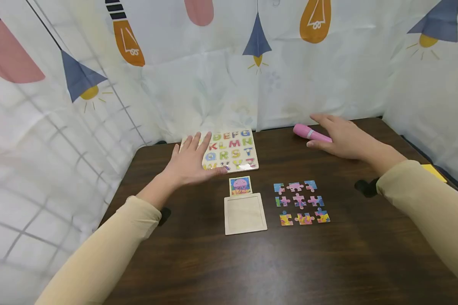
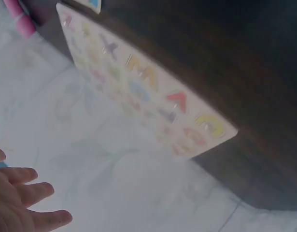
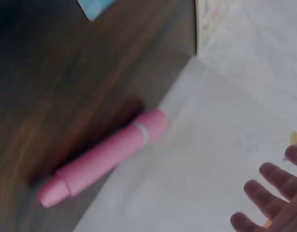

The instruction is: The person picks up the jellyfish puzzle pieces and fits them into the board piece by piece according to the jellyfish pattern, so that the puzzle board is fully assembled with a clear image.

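Note:
My left hand (image 1: 191, 163), fingers spread, is over the left part of a wooden alphabet puzzle board (image 1: 234, 150) and hides some of its letters. In the left wrist view the fingertips (image 2: 39, 193) show apart from the board (image 2: 138, 82). My right hand (image 1: 341, 137) is held with fingers extended near a pink cylindrical object with a pale band (image 1: 311, 133), covering part of it in the head view. The right wrist view shows the whole pink object (image 3: 109, 152) lying on the table, with the hand (image 3: 278, 193) away from it. Neither hand holds anything.
A square wooden puzzle tray (image 1: 246, 214) lies mid-table, a small jellyfish picture card (image 1: 240, 185) at its top edge. Several loose jigsaw pieces (image 1: 299, 201) lie in rows to its right. A yellow item (image 1: 434, 173) sits at the right edge. A printed curtain (image 1: 213, 76) hangs behind.

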A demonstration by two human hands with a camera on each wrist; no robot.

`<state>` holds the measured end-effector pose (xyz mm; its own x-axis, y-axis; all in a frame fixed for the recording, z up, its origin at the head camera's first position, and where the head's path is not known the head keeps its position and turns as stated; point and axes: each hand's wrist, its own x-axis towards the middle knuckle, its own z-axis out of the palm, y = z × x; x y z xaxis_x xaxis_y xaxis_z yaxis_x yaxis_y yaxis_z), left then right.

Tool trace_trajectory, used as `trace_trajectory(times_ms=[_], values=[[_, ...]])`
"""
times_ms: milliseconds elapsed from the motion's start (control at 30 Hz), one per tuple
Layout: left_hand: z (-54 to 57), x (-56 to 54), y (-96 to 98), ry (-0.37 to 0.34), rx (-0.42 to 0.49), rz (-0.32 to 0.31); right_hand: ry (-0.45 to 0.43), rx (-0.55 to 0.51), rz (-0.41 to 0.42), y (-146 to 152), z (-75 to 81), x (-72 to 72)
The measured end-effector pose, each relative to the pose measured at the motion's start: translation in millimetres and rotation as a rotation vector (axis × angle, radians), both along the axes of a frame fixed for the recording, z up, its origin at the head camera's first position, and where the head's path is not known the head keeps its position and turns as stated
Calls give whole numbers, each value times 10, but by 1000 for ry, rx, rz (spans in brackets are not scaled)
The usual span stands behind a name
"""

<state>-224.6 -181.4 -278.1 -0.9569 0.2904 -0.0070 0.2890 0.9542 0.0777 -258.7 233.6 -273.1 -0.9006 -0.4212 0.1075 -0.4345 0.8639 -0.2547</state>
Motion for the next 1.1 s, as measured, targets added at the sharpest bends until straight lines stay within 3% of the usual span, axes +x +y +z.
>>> trace_trajectory(times_ms=[200,400,567,667,833,1100], values=[[-365,265,-67,-46,51,-60,-68,-151,52,-100,-259,67],[-785,532,-137,-163,108,-142,-123,-148,135,-224,-611,53],[-1043,651,-141,-270,169,-174,-204,-138,207,-358,-837,11],[-1119,677,-119,-288,161,-170,-248,-115,227,-437,-910,-14],[-1169,673,-65,-240,110,-166,-321,-73,253,-546,-988,-40],[-1209,652,-5,-210,63,-142,-333,-48,284,-649,-1054,-84]])
